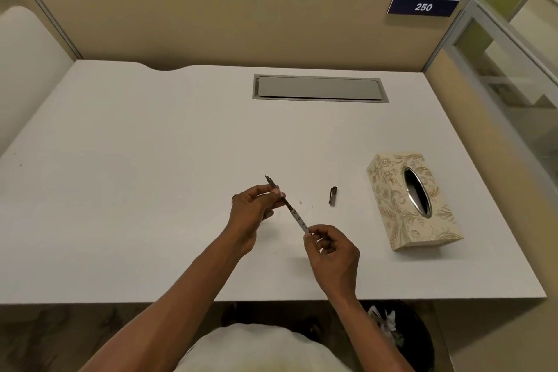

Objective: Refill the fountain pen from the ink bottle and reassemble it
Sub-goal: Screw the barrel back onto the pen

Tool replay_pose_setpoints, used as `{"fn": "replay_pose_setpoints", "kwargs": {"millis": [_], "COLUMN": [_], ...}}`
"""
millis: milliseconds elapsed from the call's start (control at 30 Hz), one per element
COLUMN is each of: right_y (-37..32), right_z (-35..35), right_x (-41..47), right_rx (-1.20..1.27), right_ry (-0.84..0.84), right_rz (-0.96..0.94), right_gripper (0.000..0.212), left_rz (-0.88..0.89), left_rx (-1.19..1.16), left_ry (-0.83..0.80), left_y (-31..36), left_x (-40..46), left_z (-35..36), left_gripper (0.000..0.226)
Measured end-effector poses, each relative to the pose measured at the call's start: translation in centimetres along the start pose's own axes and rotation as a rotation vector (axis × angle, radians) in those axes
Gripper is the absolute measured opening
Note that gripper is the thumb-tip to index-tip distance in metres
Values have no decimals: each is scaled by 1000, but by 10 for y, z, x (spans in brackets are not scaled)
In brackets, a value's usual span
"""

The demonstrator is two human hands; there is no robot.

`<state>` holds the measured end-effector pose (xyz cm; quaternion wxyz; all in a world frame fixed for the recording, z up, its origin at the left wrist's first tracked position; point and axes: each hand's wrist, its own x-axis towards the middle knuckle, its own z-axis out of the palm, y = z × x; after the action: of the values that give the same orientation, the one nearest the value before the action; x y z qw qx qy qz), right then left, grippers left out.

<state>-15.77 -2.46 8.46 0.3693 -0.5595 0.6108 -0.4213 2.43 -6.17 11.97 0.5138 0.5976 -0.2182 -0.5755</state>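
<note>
While both hands work above the near middle of the white desk (151, 160), the pen (291, 210) is held clear of the surface between them, its long axis running diagonally from far left to near right. The nib end points to the far left and slightly upward; the pale patterned barrel end points near right. The left hand (252, 211) has thumb and fingertips pinched shut on the dark section just behind the nib. The right hand (330, 251) has thumb and forefinger closed on the barrel's near end, the remaining fingers curled in. The pen cap (332, 196) lies flat on the desk to the right of the pen, apart from both hands. A patterned tissue box (413, 202) stands further right. A grey hatch (320, 88) sits flush in the far desk.
</note>
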Motion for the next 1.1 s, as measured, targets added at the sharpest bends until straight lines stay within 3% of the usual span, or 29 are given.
{"fn": "replay_pose_setpoints", "kwargs": {"millis": [167,533,667,1100], "right_y": [-6,-6,-6,-17], "right_z": [3,6,5,4], "right_x": [1,0,-2,-5], "right_rx": [0,-3,34,107], "right_ry": [1,26,-7,-111], "right_rz": [28,73,94,131], "right_gripper": [16,17,23,13], "left_rz": [-30,-83,-88,-91], "left_rx": [30,-35,-47,-72], "left_ry": [-48,-70,-78,-60], "left_y": [-7,-14,-16,-19], "left_x": [-4,-12,-14,-21], "left_z": [-3,-7,-6,-9], "left_gripper": [25,12,18,19]}}
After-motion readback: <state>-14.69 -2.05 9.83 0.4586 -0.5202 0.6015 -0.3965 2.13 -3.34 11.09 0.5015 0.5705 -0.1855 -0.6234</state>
